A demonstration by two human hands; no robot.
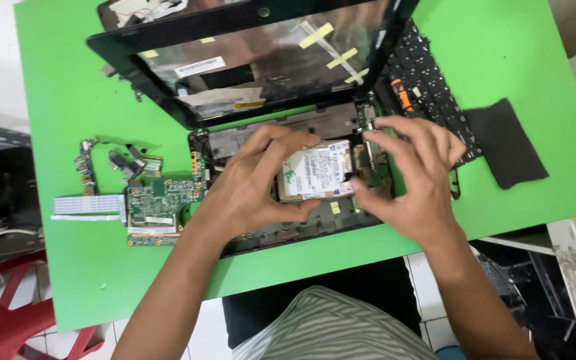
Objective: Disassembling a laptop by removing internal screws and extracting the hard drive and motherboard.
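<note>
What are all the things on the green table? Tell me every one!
table: one, bright green, under everything
laptop base: one, black, opened up, middle of table
hard drive: one, silver with white label, in the laptop base between the hands
screen frame: one, black, with yellow tape bits, above the base
keyboard: one, black, loose, right of the frame
pad: one, dark grey, at the right
circuit board: one large, green, left of the base
small boards: a few, green, further left
ribbon cable: one, white, flat, at left edge
chair: one, red, lower left on floor
left hand: one, touching the drive's left side
right hand: one, at the drive's right side
</note>
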